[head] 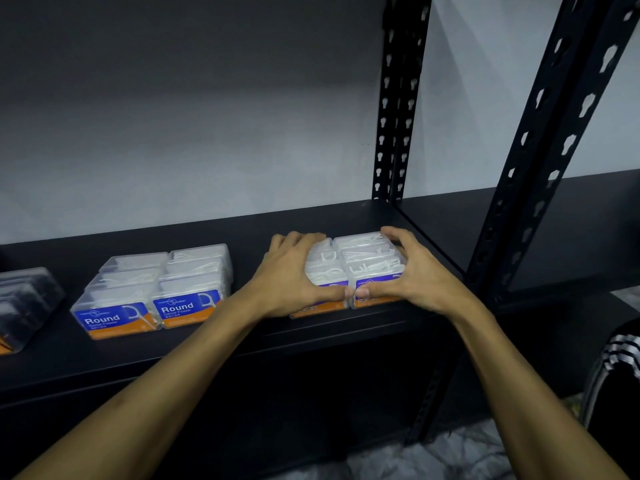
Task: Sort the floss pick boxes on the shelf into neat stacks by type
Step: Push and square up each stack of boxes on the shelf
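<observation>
Both hands cup the right-hand floss box stacks (360, 268) on the black shelf (242, 223): left hand (291, 275) and right hand (412, 271), each grip curled round a side, thumbs meeting in front, hiding the labels. "Round" stacks (156, 289) sit left; dark boxes (20, 303) are cut off at the edge.

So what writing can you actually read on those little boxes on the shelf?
"Round": large white word on the blue label of the front left clear box.
"Round": the same word on the clear box beside it.
Smaller lines above and below "Round" on both labels: too blurred to read.
Labels on the boxes under the left hand and right hand: mostly covered, unreadable.
Dark boxes at far left: no legible text.
</observation>
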Available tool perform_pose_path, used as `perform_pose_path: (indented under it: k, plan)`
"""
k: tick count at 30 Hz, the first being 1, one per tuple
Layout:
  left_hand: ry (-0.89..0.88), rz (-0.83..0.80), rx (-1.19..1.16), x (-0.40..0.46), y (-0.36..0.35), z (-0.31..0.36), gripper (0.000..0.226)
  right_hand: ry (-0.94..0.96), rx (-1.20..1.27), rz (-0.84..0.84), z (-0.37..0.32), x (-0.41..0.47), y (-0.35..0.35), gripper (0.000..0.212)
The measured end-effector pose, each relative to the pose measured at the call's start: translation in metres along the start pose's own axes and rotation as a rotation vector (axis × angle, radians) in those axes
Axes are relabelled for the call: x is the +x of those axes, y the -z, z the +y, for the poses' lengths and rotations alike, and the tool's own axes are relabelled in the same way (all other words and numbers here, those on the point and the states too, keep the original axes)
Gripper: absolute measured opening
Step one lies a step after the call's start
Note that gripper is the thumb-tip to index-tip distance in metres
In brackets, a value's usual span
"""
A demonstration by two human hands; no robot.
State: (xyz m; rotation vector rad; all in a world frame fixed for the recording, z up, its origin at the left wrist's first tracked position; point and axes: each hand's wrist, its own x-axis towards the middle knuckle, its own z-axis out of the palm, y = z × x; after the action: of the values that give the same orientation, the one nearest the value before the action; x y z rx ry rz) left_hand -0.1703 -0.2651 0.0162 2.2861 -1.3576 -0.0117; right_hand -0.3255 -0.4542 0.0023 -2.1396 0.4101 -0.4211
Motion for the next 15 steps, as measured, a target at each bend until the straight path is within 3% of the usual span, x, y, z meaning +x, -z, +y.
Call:
perform_pose_path:
  k: [15]
  plan:
    - [0.006, -0.002, 0.006, -0.0045, -0.0006, 0.0047, 0.107, 0.021, 0.037, 0.035, 0.0025, -0.0063, -0.0011, 0.117]
